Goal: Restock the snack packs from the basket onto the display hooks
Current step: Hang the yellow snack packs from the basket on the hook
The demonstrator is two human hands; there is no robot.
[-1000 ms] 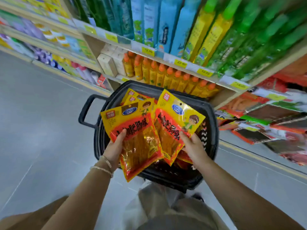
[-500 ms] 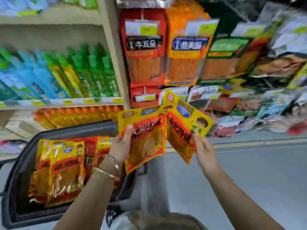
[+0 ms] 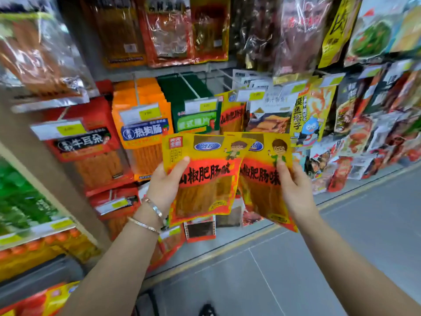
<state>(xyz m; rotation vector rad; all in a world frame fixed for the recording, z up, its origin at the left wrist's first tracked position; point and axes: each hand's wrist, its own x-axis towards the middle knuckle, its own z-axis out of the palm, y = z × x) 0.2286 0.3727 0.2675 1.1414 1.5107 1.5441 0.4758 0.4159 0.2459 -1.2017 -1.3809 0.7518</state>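
Snack packs [image 3: 205, 197], one pinched in the left hand's [image 3: 164, 185] fingers and one in the right hand's [image 3: 296, 192], overlap below the matching yellow row [image 3: 232, 115] at twelve o'clock, so with neither hand free, threading a hook may drop one.

place: retail shop aisle | far: rows of packaged snacks [image 3: 145, 133] hanging on wire hooks [image 3: 189, 85], each row fronted by a yellow price tag [image 3: 148, 114] | left: shelf [image 3: 38, 229] with price labels on its edge, green bottles [image 3: 22, 201] above, orange bottles [image 3: 34, 247] below | near: grey tiled floor [image 3: 341, 247]
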